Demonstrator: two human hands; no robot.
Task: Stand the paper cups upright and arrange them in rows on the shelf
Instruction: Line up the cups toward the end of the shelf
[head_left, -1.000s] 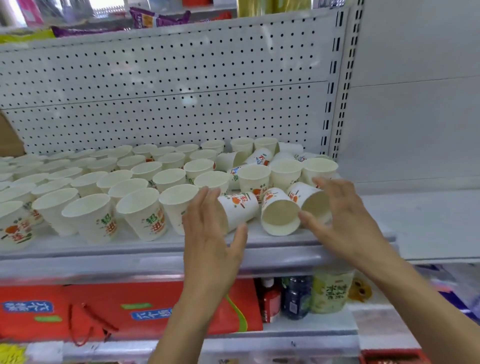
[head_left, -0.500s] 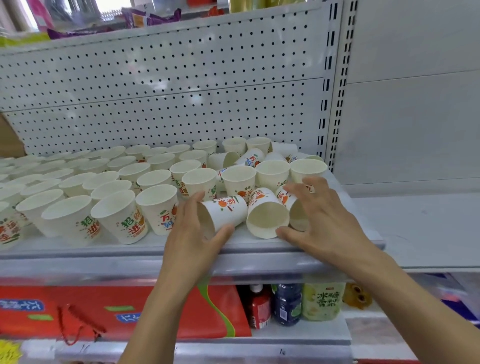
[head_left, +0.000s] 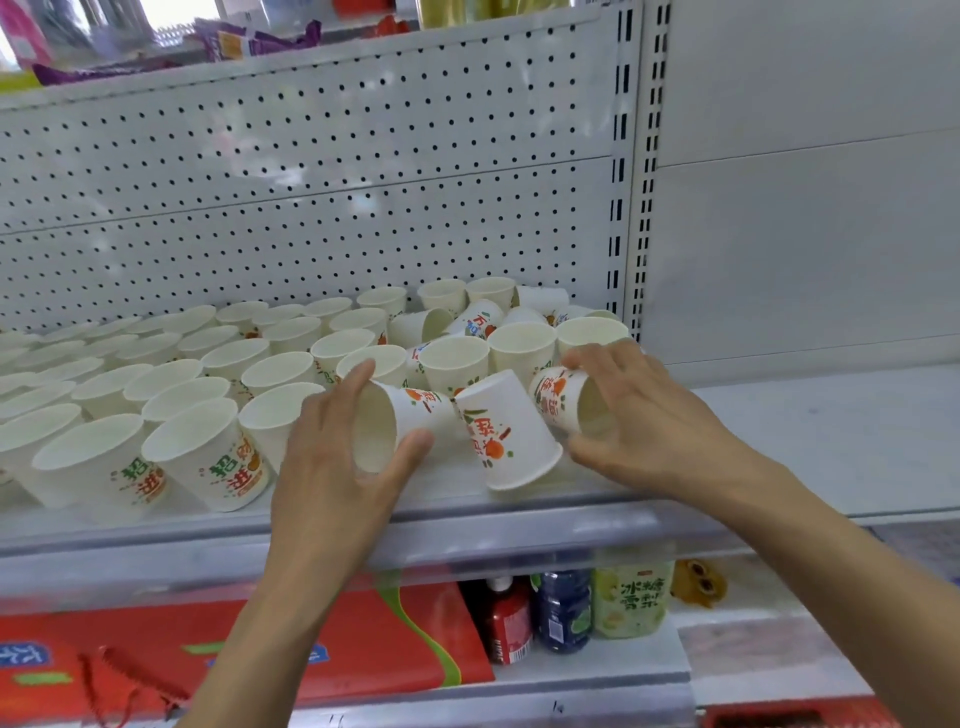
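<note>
Many white paper cups with orange and green print stand upright in rows (head_left: 197, 395) on the grey shelf (head_left: 156, 535). At the front right, my left hand (head_left: 337, 467) grips the mouth of a cup lying on its side (head_left: 410, 410), thumb below and fingers above. My right hand (head_left: 644, 415) grips another cup lying on its side (head_left: 561, 395) in the same way. Between them a third cup (head_left: 504, 431) is tilted mouth down, its print upside down. Several more toppled cups (head_left: 472, 322) lie at the back right.
A white pegboard (head_left: 311, 182) backs the shelf and a slotted upright (head_left: 644, 182) bounds it on the right. Below are red gift bags (head_left: 363, 639) and three bottles (head_left: 561, 608). Snack packets (head_left: 254, 41) sit on the shelf above.
Both hands have closed round the two outer fallen cups. The middle cup, whose mouth faced me, has tipped over mouth down. The view has shifted slightly.
</note>
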